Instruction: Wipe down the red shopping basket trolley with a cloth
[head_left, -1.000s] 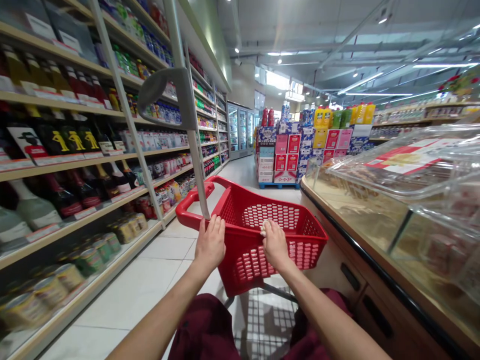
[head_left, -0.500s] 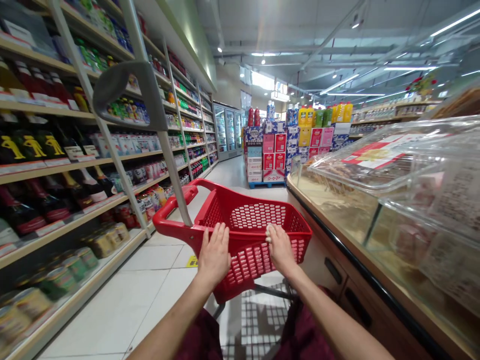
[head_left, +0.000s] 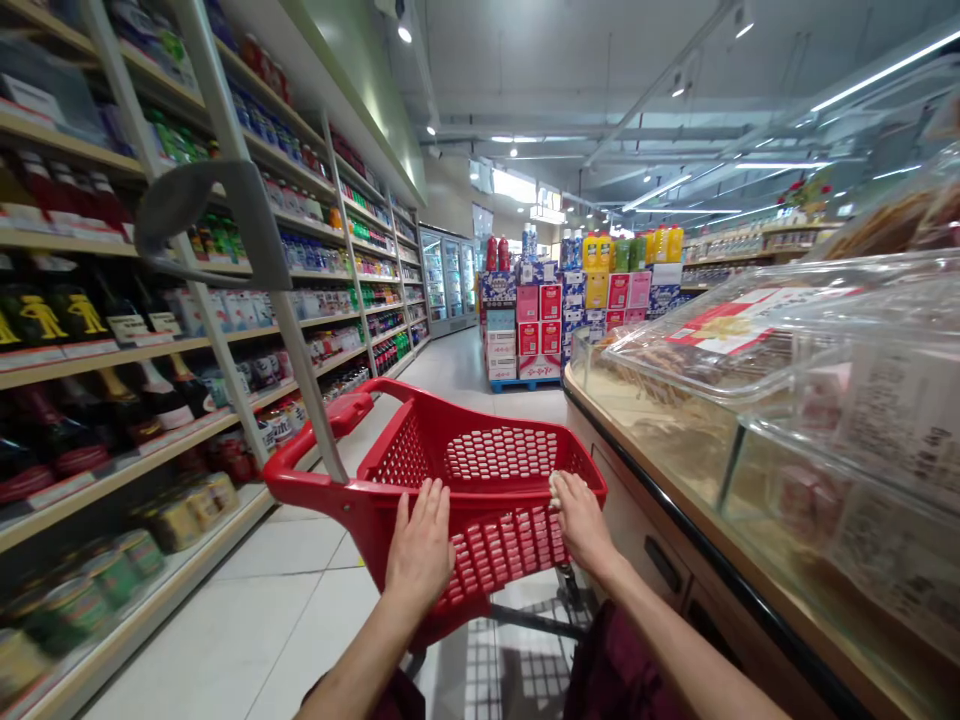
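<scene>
A red plastic shopping cart basket (head_left: 501, 452) stands in front of me, its long side with oblong holes facing me. My left hand (head_left: 420, 545) lies against this side just below the rim, fingers stretched and close together, holding nothing. At the basket's right end, my right hand (head_left: 581, 515) is closed round a small white cloth (head_left: 556, 490) at the rim. Most of the cloth is hidden under the fingers. A grey upright pole (head_left: 300, 370) with a grey loop handle (head_left: 214, 225) rises from the cart's left part.
Shelves of bottles and cans (head_left: 150, 345) line the left side. A glass-sided counter (head_left: 652, 450) with clear plastic food boxes (head_left: 739, 325) runs close along the right. Ahead, stacked drink cartons (head_left: 538, 325) stand on a blue pallet (head_left: 525, 384), with glass-door fridges (head_left: 450, 275) beyond.
My right hand has slid right along the rim with the white cloth, toward the basket's corner. My left hand stays flat on the side. The cart sits slightly lower and further left in view.
</scene>
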